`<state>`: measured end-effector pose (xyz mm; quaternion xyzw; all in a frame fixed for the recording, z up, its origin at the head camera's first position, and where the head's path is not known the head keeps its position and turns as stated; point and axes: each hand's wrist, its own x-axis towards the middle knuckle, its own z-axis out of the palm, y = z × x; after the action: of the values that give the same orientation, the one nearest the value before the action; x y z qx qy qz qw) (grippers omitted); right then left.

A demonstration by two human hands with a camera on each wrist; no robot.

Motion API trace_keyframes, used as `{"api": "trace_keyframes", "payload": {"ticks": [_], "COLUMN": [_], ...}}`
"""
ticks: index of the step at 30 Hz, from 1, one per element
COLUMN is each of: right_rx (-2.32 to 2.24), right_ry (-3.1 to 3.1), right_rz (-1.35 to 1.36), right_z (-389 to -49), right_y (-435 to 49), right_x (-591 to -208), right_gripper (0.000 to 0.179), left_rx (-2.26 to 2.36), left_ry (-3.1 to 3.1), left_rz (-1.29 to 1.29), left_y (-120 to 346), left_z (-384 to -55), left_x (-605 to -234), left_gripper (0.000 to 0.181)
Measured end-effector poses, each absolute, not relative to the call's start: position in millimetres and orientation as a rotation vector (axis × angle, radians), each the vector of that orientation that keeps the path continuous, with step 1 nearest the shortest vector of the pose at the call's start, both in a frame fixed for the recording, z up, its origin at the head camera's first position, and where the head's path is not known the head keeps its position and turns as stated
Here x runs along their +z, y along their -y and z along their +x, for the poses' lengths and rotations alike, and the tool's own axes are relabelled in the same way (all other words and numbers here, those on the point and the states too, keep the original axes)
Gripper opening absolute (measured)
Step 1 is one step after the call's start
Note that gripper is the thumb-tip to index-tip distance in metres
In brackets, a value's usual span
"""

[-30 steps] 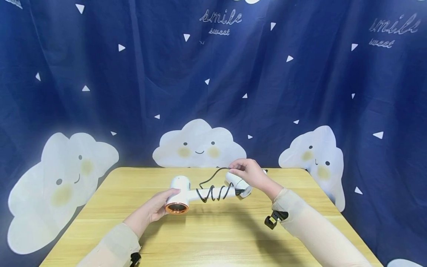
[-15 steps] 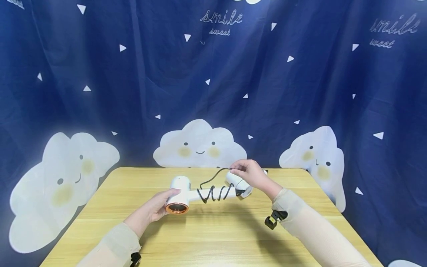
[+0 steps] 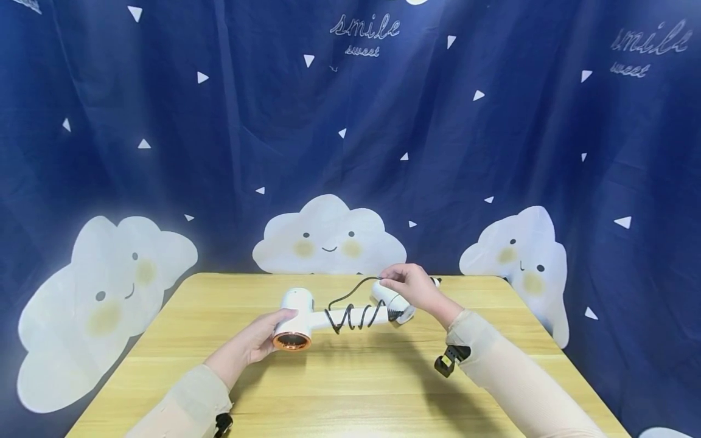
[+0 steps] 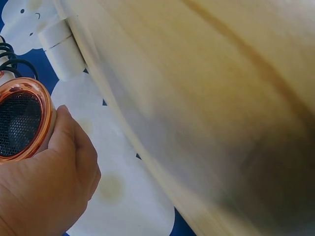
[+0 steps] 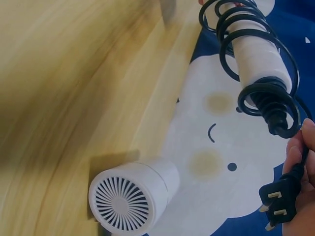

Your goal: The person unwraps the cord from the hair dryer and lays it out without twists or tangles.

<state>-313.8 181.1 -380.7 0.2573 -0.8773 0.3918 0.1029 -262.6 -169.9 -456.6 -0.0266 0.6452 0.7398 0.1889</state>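
Observation:
My left hand (image 3: 257,334) grips the head of a white hair dryer (image 3: 297,303) with a copper-coloured ring. In the left wrist view, its dark mesh outlet (image 4: 19,123) faces the camera. The dryer's handle points right, with a black power cord (image 3: 348,316) looped loosely round it. Above the handle's end, my right hand (image 3: 413,285) pinches the free part of the cord. The right wrist view shows the fingers holding the cord close to its plug (image 5: 279,201), whose prongs stick out. The left hand's far fingers are hidden behind the dryer.
On the wooden table (image 3: 350,389), behind the handle's end, lies a white cylinder (image 5: 133,196) with a slotted round end. Its kind is unclear. A dark blue curtain (image 3: 350,164) with clouds hangs at the table's far edge.

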Motion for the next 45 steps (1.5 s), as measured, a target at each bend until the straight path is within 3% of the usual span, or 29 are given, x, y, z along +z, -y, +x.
{"api": "trace_keyframes", "payload": {"ticks": [45], "right_rx": [1.29], "right_ry": [2.587], "right_rz": [0.862], "right_z": [-325], "right_y": [-188], "right_x": [-427], "right_gripper": [0.012], "left_rx": [2.09], "left_ry": [-1.793], "left_rz": [-0.052], "left_y": [174], "left_z": [-260], "left_x": [-453], "left_gripper": [0.068]}}
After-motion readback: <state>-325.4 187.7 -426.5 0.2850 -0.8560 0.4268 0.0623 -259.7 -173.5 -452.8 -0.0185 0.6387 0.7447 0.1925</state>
